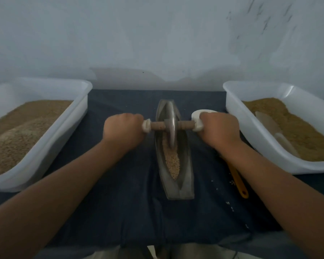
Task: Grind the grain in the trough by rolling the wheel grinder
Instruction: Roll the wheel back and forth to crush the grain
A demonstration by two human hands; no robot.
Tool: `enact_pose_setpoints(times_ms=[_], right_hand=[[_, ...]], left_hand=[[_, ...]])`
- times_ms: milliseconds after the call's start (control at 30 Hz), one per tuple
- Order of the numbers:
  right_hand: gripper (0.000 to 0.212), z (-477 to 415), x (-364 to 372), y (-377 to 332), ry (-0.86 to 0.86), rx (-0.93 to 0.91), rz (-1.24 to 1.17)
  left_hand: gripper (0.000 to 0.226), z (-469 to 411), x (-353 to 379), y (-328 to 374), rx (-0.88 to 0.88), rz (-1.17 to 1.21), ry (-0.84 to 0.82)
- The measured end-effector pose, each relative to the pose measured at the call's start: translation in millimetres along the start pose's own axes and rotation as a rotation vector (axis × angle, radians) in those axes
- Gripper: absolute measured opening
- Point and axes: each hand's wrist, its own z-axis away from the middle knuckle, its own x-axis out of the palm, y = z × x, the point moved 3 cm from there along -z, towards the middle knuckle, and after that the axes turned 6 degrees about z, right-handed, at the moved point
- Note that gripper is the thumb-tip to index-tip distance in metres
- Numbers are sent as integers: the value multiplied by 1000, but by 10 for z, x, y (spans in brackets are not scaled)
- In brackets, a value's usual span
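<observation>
Grain (173, 163) lies in a pale strip along the floor of the narrow metal trough (160, 165) at the centre of the frame. Most of it is in the nearer half, below the wheel grinder (171, 118), whose disc stands upright in the groove at about mid-length. The left hand (123, 128) is curled tight round the left end of the wooden axle (157, 126) and the right hand (218, 128) round the right end, each fist closed over a white wrapping (197, 123), so the disc sits midway between them. To grind well, I judge the axle should be held level and square across the trough, with equal downward weight from both arms, so the rim runs along the bottom rather than climbing a wall. Strokes probably ought to travel down-frame through the heap and back toward the far tip, stopping short of either end so nothing spills onto the dark cloth (120, 184), where a few stray kernels lie at lower right. The left tub (77, 124) and right tub (238, 118) flank the work closely, so elbows should stay tucked in.
</observation>
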Motion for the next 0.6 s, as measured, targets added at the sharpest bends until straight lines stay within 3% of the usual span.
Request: enact_pose_setpoints(times_ms=[200, 267, 400, 467, 533, 600], right_hand=[[40, 898, -233, 112, 24, -44, -35], [29, 770, -127, 112, -69, -98, -26], [41, 77, 29, 22, 40, 5, 39], [41, -180, 62, -3, -71, 35, -5], [41, -173, 69, -15, -151, 5, -62], [40, 66, -51, 7, -108, -34, -81]], left_hand=[[43, 777, -196, 0, 285, 94, 244], [41, 687, -114, -6, 256, 124, 227], [41, -34, 40, -29, 76, 12, 112], [43, -333, 17, -6, 14, -17, 42], [45, -334, 3, 19, 1, -26, 1], [43, -23, -31, 2, 44, -29, 18]])
